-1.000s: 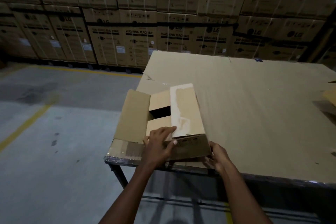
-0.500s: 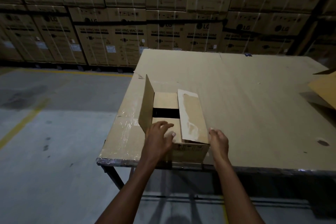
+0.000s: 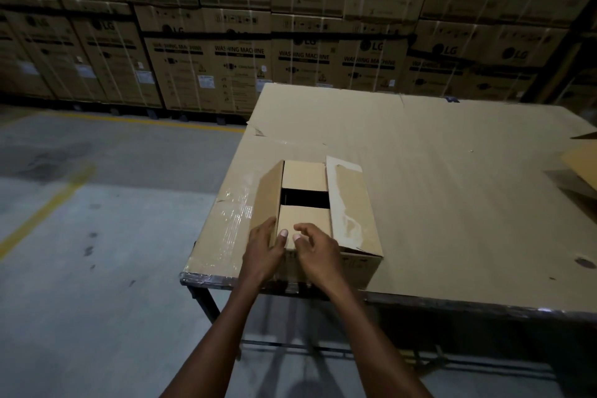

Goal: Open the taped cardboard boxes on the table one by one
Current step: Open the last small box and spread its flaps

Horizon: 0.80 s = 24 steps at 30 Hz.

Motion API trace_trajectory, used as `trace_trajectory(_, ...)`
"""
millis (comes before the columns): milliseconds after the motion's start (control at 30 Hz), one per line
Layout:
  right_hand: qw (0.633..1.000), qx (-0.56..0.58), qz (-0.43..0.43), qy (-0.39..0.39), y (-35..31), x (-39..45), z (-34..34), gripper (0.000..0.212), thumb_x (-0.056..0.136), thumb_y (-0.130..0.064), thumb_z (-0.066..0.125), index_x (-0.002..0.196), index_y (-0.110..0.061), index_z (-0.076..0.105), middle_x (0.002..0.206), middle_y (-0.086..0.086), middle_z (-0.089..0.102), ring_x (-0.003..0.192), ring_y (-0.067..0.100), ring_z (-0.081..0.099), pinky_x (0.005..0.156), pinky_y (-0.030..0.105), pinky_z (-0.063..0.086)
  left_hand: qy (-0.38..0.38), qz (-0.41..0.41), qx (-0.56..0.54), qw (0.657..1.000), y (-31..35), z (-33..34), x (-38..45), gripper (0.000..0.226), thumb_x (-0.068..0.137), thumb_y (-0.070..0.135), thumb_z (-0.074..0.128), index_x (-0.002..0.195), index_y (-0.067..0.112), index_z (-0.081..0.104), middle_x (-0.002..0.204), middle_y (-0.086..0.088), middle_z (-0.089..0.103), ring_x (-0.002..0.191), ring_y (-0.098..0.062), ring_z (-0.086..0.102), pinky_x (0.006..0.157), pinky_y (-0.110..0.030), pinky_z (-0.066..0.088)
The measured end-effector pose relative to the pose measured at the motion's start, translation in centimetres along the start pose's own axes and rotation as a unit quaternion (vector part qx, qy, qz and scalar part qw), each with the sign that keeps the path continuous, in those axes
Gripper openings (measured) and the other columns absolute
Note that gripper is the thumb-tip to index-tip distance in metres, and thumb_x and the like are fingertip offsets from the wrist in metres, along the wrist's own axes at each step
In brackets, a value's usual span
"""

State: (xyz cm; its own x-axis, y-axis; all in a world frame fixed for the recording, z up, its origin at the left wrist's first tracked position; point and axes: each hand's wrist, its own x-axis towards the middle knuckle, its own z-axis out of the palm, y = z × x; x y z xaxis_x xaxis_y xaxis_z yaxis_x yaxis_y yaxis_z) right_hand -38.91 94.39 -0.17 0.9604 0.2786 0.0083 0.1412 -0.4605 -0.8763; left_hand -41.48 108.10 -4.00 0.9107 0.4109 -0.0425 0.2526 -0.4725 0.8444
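Observation:
A small cardboard box [image 3: 353, 213] sits near the front left corner of the cardboard-covered table [image 3: 452, 187]. Its left long flap stands up, and the right long flap lies flat with pale tape marks on it. Two short inner flaps are folded in, with a dark gap between them. My left hand [image 3: 263, 250] rests at the near left corner of the box, thumb on the near inner flap. My right hand [image 3: 315, 250] hovers over the near edge beside it, fingers curled and apart, gripping nothing.
Another cardboard box [image 3: 583, 161] pokes in at the right edge of the table. Stacked washing machine cartons [image 3: 239, 74] form a wall behind. The concrete floor [image 3: 97, 236] with yellow lines lies to the left. The table's front edge runs just before my wrists.
The left long flap went from splayed outward to standing up. My right hand moved from the box's right near corner to the near edge beside my left hand.

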Motion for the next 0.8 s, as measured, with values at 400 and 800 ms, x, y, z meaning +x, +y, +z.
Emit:
trace_trajectory(400,0.988,-0.098,-0.023,0.116,-0.4,1.6,-5.2,0.038,0.101,-0.031,0.062,0.139,-0.026,0.061,0.169,0.001,0.024,0.158,0.023,0.012,0.123,0.04,0.02,0.071,0.025,0.114,0.991,1.2,-1.6,0.9,0.041,0.099,0.046,0.053,0.139,0.035,0.052,0.148,0.001,0.046,0.138,-0.024,0.034,0.108,-0.051,0.022)
trace_trajectory(800,0.974,-0.097,0.134,0.155,8.3,3.6,-12.3,0.039,0.103,-0.038,0.055,0.136,-0.02,0.062,0.145,0.007,0.057,0.131,0.03,0.053,0.111,0.046,0.039,0.035,-0.035,0.049,0.998,0.0,-1.9,1.5,0.052,0.098,0.057,0.047,0.141,0.029,0.052,0.148,-0.007,0.05,0.134,-0.03,0.047,0.107,-0.051,0.036)
